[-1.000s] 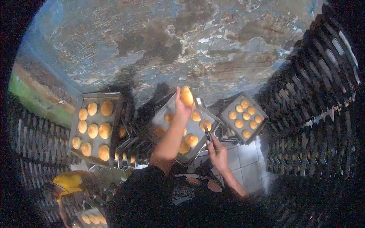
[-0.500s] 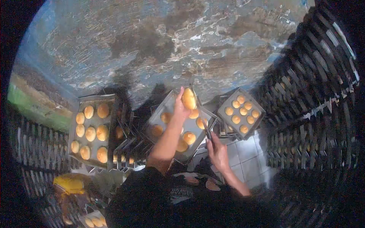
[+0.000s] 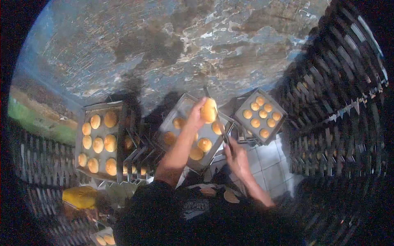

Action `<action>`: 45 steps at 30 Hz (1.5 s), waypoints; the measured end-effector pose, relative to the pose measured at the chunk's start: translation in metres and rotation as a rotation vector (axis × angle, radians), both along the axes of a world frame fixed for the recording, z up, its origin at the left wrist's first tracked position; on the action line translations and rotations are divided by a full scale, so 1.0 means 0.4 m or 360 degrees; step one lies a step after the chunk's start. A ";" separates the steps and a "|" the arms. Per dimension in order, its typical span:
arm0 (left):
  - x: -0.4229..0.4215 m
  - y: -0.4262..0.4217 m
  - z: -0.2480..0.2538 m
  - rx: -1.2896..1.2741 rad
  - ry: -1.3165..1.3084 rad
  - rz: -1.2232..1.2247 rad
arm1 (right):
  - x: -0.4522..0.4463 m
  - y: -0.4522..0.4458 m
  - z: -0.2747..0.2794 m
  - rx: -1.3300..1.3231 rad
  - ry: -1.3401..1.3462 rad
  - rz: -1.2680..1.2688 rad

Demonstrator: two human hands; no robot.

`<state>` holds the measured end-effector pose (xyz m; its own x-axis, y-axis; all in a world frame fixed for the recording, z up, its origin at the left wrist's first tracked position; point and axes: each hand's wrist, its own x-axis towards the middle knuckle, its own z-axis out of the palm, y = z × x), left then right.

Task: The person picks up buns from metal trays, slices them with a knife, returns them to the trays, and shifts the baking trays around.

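Observation:
My left hand (image 3: 198, 113) is closed around a golden bun (image 3: 209, 110), held up over the middle baking tray (image 3: 185, 105). In my right hand (image 3: 238, 159) is the dark handle of a long knife (image 3: 222, 128). Its narrow blade slants up and left to the bun, and a thin tip shows beyond the bun's top. Whether the blade is in the bun or only against it, I cannot tell. Beneath my hands, several more golden buns (image 3: 204, 144) lie on the middle tray, partly covered by my left forearm.
At the left stands a tray (image 3: 119, 153) of large buns. A smaller-looking tray (image 3: 247, 105) of buns is at the right. Dark slatted racks (image 3: 336, 74) rise on both sides. A worn, peeling wall (image 3: 164, 45) is ahead. A person in yellow (image 3: 80, 197) is at lower left.
The bun in my left hand has moved slightly right and down and has turned. The knife in my right hand has shifted a little, with its blade still reaching to the bun.

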<state>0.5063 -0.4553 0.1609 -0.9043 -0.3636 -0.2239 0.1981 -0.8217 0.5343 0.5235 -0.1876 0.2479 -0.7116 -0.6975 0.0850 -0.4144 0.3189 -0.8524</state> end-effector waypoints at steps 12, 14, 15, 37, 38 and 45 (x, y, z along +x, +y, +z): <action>0.012 0.006 0.047 -0.0146 -0.0068 0.0079 | 0.002 0.025 0.013 -0.0003 -0.0031 0.0051; 0.005 0.043 0.030 -0.0173 -0.0094 0.0043 | -0.033 -0.019 0.042 0.0264 -0.0198 0.0033; -0.001 0.052 0.024 -0.0209 -0.0103 0.0021 | -0.055 -0.038 0.037 0.0264 -0.0205 0.0025; 0.028 -0.055 -0.142 0.0222 -0.0244 0.0298 | -0.039 -0.015 -0.179 0.0388 -0.0064 0.0198; 0.037 -0.050 -0.161 0.0239 -0.0256 0.0311 | -0.044 -0.028 -0.213 0.0405 -0.0075 0.0213; 0.057 -0.055 -0.434 0.0634 -0.0242 0.0341 | -0.073 -0.229 -0.418 0.0183 -0.0661 0.0252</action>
